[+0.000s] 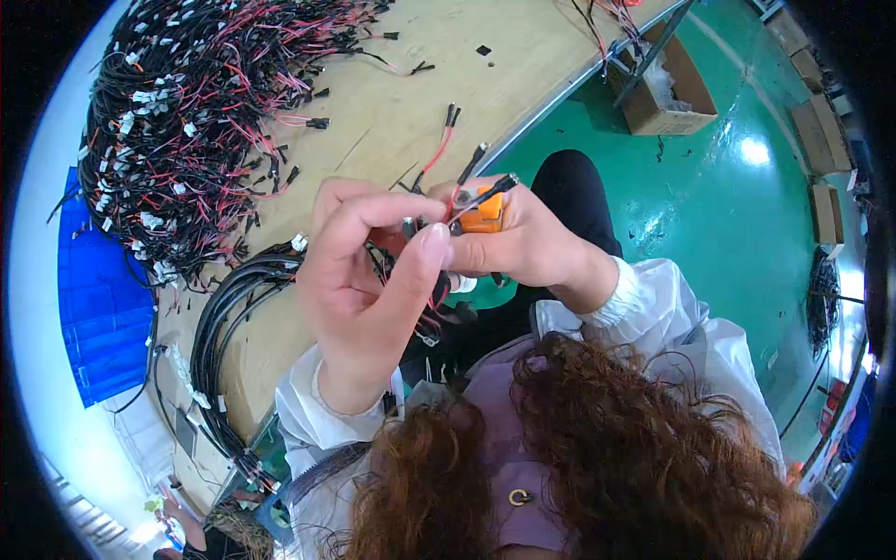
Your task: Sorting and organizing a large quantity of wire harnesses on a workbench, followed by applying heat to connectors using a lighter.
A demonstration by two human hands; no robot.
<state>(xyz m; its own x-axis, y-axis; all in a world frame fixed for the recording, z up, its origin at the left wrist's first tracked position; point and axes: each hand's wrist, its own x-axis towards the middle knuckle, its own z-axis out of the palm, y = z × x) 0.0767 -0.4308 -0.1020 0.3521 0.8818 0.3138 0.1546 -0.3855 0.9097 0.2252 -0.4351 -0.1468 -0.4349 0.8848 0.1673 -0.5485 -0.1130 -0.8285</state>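
The left hand (359, 280) and right hand (513, 238) meet over the table edge (551, 103), fingers pinched on thin red and black wires (448, 140) that fan out toward twelve o'clock. An orange connector (483, 217) sits in the right hand's grip, mostly hidden by fingers. A wire pile (196, 121) lies at ten o'clock.

Both arms wear long white sleeves (672, 308) with gathered, elasticated cuffs (627, 291) at the wrists. Under the white jacket shows a mauve top (509, 448). Curly reddish-brown hair (644, 457) falls forward, with a small gold ring (519, 497) against the top.
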